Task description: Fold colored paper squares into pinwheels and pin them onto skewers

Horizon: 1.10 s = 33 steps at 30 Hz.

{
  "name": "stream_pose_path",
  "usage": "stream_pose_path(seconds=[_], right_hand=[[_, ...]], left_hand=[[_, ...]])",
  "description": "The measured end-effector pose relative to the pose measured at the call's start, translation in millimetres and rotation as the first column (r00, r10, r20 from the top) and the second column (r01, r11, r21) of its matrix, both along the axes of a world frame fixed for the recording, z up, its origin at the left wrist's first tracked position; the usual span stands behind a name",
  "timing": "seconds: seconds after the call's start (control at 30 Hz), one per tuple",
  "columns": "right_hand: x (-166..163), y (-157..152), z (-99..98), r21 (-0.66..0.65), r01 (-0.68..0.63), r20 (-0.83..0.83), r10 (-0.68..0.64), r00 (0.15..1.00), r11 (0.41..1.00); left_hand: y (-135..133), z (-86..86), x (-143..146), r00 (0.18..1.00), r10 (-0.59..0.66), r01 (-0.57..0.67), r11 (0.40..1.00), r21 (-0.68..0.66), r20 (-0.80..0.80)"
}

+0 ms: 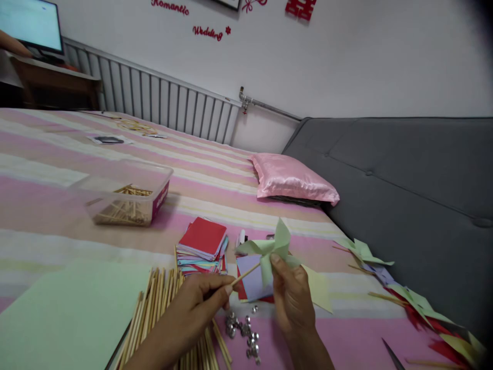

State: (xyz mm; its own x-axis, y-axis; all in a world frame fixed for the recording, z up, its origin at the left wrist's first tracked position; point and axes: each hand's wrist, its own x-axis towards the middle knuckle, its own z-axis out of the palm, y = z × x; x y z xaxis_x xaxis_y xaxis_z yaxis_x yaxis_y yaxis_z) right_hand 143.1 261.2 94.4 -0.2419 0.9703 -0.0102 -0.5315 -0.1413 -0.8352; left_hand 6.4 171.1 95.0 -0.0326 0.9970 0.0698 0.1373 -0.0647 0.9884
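My left hand [194,311] pinches a thin wooden stick [246,274] between thumb and fingers. The stick's far end reaches the middle of a light green paper pinwheel [283,237], which my right hand [293,295] grips with the thumb on its front. Whether a pin joins the two is hidden. Small silver metal pins [252,339], like thumbtacks, lie loose on the bedspread between my hands. Behind the pinwheel are purple [248,280], red and yellow paper squares. A bundle of wooden sticks [152,303] lies partly under my left forearm.
A stack of coloured paper squares [203,237] sits ahead, with a clear plastic box [162,190] of sticks beyond. Several paper pinwheels [365,251] line the right, by the grey headboard [404,174]. A pink pillow [295,180] and a green sheet [69,313] also lie here.
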Motion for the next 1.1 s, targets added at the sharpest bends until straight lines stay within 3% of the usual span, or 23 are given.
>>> stream_pose_path(seconds=[0.2, 0.33, 0.5, 0.73, 0.9, 1.1], right_hand=[[3.4, 1.5, 0.8, 0.124, -0.127, -0.034, 0.133, 0.991, 0.984], [1.9, 2.5, -3.0, 0.116, -0.181, 0.068, 0.174, 0.982, 0.977], [-2.5, -2.9, -4.9, 0.022, -0.251, 0.142, 0.246, 0.959, 0.968], [-5.0, -4.3, -9.2, 0.045, -0.216, 0.218, 0.201, 0.955, 0.975], [-7.4, -7.3, -7.8, 0.153, -0.275, 0.239, 0.235, 0.942, 0.949], [3.5, -1.9, 4.5, 0.118, -0.172, 0.165, 0.151, 0.975, 0.978]], left_hand=[[-1.0, -5.1, -6.6, 0.969, 0.239, -0.233, 0.969, -0.087, 0.070], [-1.0, -6.8, -9.8, 0.930, 0.346, -0.325, 0.931, -0.166, 0.122], [-1.7, -7.3, -10.6, 0.924, 0.344, -0.314, 0.932, -0.180, 0.167], [-1.9, -2.3, -8.0, 0.930, 0.330, -0.301, 0.936, -0.184, 0.161], [-1.4, -1.4, -4.4, 0.942, 0.283, -0.254, 0.953, -0.165, 0.182], [-3.3, -3.0, -10.9, 0.940, 0.327, -0.310, 0.938, -0.157, 0.098]])
